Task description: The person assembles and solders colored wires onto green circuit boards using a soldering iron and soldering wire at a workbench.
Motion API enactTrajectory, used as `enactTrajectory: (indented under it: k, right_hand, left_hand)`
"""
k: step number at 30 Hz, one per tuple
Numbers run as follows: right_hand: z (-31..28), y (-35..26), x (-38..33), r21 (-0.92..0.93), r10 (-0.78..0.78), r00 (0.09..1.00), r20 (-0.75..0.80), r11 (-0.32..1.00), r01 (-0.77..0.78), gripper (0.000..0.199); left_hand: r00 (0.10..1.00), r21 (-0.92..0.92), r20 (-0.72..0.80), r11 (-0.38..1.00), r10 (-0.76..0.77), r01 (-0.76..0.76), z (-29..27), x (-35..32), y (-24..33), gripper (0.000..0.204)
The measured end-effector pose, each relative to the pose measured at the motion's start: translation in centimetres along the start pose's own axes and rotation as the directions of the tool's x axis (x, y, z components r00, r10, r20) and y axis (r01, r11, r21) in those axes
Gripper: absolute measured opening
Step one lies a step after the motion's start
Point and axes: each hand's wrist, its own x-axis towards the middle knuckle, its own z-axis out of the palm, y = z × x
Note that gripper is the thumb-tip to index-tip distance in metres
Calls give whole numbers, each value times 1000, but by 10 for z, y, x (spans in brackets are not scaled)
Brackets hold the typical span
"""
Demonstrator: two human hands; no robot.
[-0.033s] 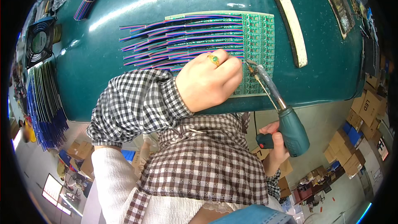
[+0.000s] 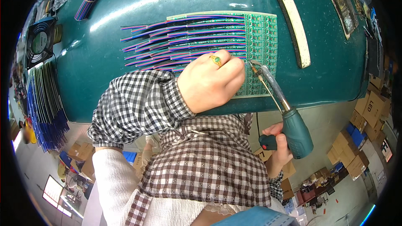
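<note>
A green sheet of circuit boards (image 2: 261,37) lies on the table, with rows of thin multicoloured wires (image 2: 184,42) running left from it. My left hand (image 2: 211,79) rests over the lower wires at the board's left side, fingers curled and closed. Its fingertips, and whatever they pinch, are hidden beneath the hand. My right hand (image 2: 278,144) grips the handle of a dark green soldering gun (image 2: 297,134) with a red button. The gun's tip and thin feed tube point up-left onto the board, right beside my left fingers.
A long white strip with a black edge (image 2: 291,21) lies right of the boards. A small fan (image 2: 41,42) and a bundle of blue wires (image 2: 48,113) are at the left. A banded wire bundle (image 2: 91,1) lies at far left. Cardboard boxes (image 2: 370,109) stand beyond the right edge.
The soldering gun and its tip have shifted very slightly to the right. My left hand has stayed in place.
</note>
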Motion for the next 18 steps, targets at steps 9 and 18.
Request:
enactTrajectory:
  k: [9, 18]
  right_hand:
    - [1, -4, 1, -15, -37, 999, 1, 999, 37, 42]
    - [1, -11, -1, 106, 86, 996, -18, 991, -84, 30]
  left_hand:
    - [999, 19, 33, 1000, 2, -2, -2, 0, 1, 35]
    - [997, 5, 76, 1000, -26, 26, -5, 2, -1, 36]
